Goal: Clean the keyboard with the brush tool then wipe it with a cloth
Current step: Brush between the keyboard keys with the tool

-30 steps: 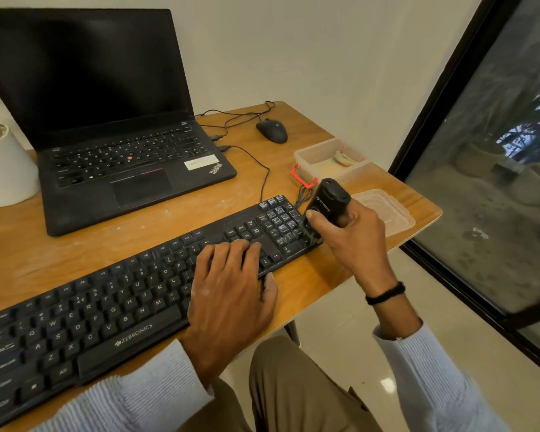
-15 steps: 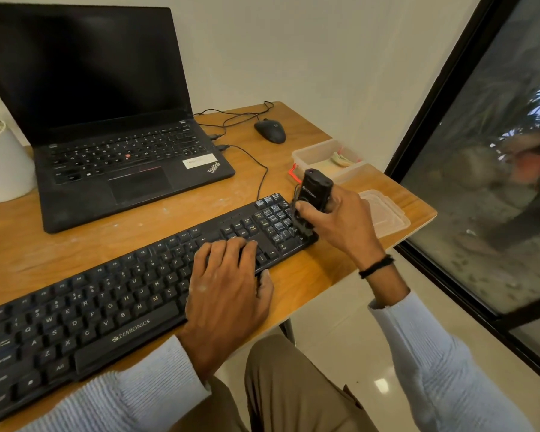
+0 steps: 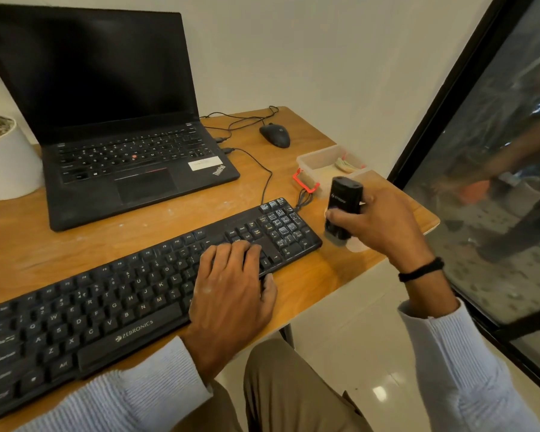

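right hand grips brush tool beside keyboard.

Hidden under left hand: keyboard keys right of centre. Blurred: brush tool lower end, right of keyboard. Cut off: white pot, behind keyboard's left end.
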